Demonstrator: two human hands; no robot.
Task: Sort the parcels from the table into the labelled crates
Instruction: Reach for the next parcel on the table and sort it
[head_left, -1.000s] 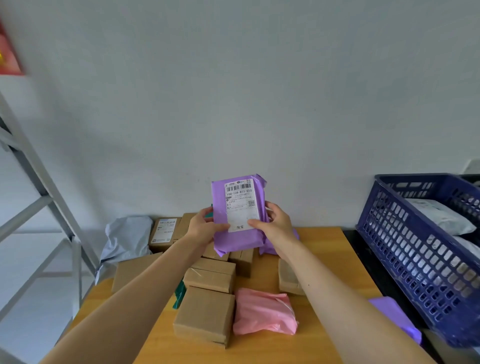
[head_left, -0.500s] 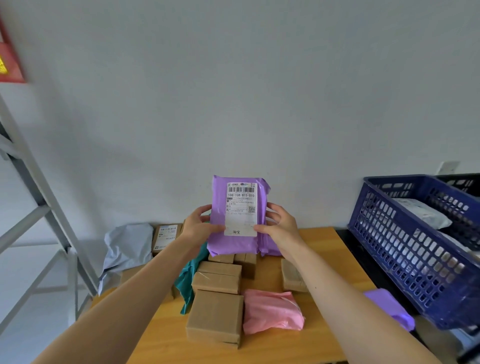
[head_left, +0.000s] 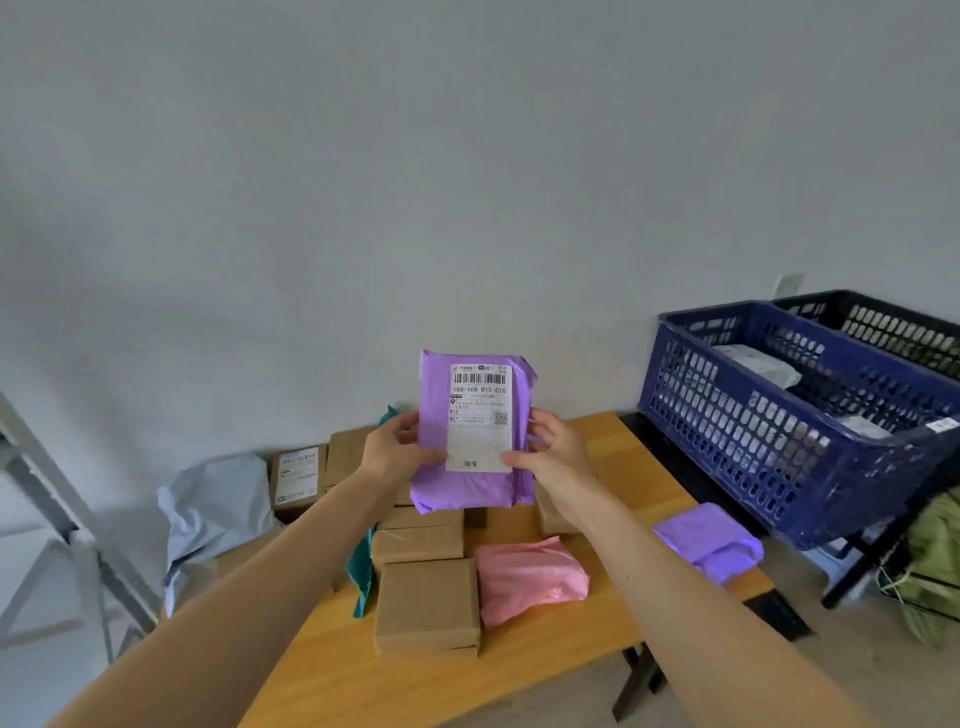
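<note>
I hold a purple parcel (head_left: 435, 410) upright above the wooden table (head_left: 524, 649), its white shipping label facing me. My left hand (head_left: 392, 449) grips its left edge and my right hand (head_left: 550, 449) grips its right edge, thumbs on the front. On the table below lie several brown cardboard boxes (head_left: 427, 603), a pink parcel (head_left: 530, 577), a teal bag (head_left: 362, 564) and a second purple parcel (head_left: 709, 540) at the right edge. A blue crate (head_left: 769, 452) holding white parcels stands to the right, with a black crate (head_left: 883, 327) behind it.
A grey-white bag (head_left: 218, 504) and a labelled brown box (head_left: 297, 480) sit at the table's back left. A grey metal frame (head_left: 57, 525) rises on the left. A greenish sack (head_left: 935, 561) lies on the floor under the crates. A plain wall is behind.
The view has shifted so the crates and the table's right edge show more. Both hands keep hold of the purple parcel, which now stands straighter with its label square to me.
</note>
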